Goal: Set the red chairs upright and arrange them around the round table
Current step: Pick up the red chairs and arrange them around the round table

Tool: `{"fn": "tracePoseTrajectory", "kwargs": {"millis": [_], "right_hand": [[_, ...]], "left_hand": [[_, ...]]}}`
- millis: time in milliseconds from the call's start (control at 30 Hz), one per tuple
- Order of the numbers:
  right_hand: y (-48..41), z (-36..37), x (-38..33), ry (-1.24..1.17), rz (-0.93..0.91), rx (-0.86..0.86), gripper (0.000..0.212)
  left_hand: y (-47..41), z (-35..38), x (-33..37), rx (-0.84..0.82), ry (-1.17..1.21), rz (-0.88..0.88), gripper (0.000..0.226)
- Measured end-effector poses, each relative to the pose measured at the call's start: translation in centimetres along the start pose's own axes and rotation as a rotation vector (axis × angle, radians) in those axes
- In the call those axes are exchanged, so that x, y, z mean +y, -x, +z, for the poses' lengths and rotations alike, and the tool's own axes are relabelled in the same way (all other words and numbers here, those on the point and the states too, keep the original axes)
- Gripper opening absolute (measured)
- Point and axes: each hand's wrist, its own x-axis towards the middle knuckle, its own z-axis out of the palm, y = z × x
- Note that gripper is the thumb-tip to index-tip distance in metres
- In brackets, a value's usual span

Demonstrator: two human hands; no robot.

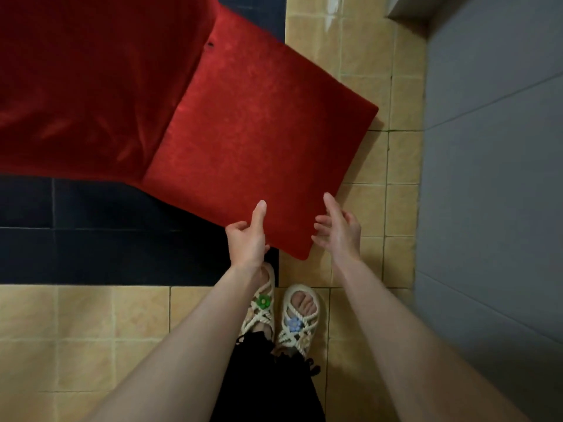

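A red chair in a velvet cover fills the upper left of the head view, its flat padded panel slanting toward me above the floor. The cover's draped part hangs to the left. My left hand holds the panel's near edge, with the thumb lying on top of the red fabric. My right hand is at the panel's near right corner, fingers spread and loosely bent, the index finger along the edge; it grips nothing. No round table is in view.
A grey wall runs close along the right side. The floor is tan tile with a black tiled band under the chair. My feet in rope sandals stand just below the chair's corner.
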Motion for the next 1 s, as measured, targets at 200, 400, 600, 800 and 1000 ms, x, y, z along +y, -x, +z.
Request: {"fn": "tracePoseTrajectory", "kwargs": {"millis": [200,400,600,800,1000], "right_hand": [[-6.7,0.7,6.8,0.089,0.053,-0.001,0.058],[-10.3,1.5,10.4,0.070,0.068,-0.025,0.077],[-12.9,2.1,11.6,0.063,0.114,-0.019,0.094],[-14.2,2.5,12.2,-0.031,0.143,-0.017,0.096],[-13.8,2.3,11.8,-0.025,0.192,-0.073,0.112]], "left_hand": [[-7.1,1.0,-6.0,0.011,0.053,-0.177,0.113],[-11.0,2.5,-8.6,-0.028,0.169,-0.204,0.112],[-13.1,3.9,-9.5,-0.034,0.339,-0.177,0.093],[-13.7,4.1,-9.9,-0.080,0.416,-0.222,0.097],[-13.1,3.9,-9.5,-0.106,0.421,-0.234,0.076]]}}
